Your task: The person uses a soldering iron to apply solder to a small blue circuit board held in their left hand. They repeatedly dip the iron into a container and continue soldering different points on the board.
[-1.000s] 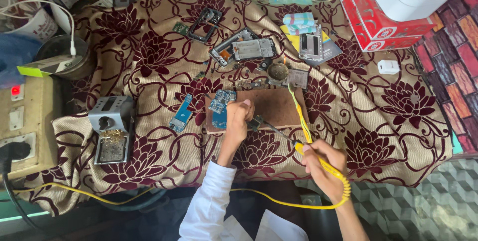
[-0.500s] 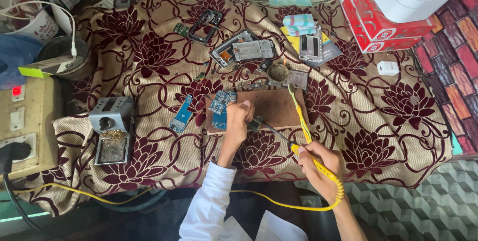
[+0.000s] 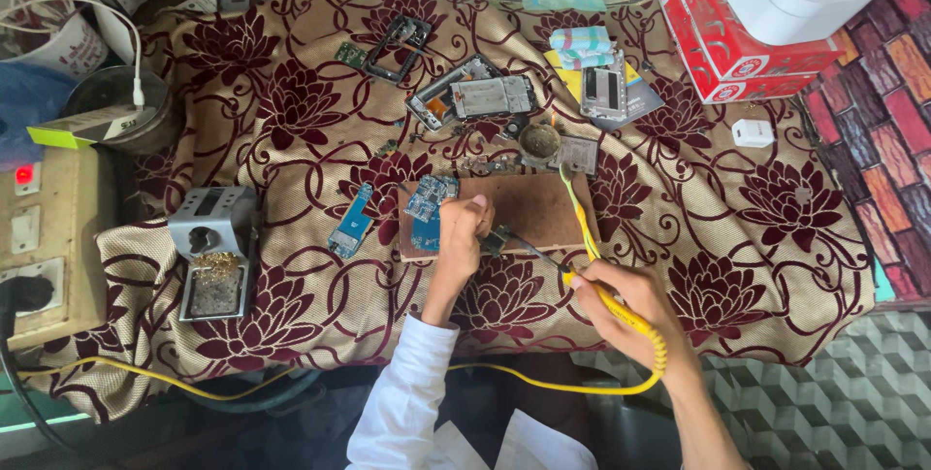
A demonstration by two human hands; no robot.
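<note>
Since the earlier frames our hands have barely shifted. In the head view, our left hand [image 3: 462,237] pins the small blue circuit board [image 3: 428,210] on the brown wooden block [image 3: 529,208], while our right hand [image 3: 621,297] grips the yellow-handled soldering iron [image 3: 582,281], tip at the board. We judge soldering underway, needing a steady tip.

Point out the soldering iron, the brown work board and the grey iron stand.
soldering iron [image 3: 621,313]: head view, on its yellow handle in the right hand.
brown work board [image 3: 531,208]: head view, on its bare middle.
grey iron stand [image 3: 211,223]: head view, on its upper metal body.
</note>
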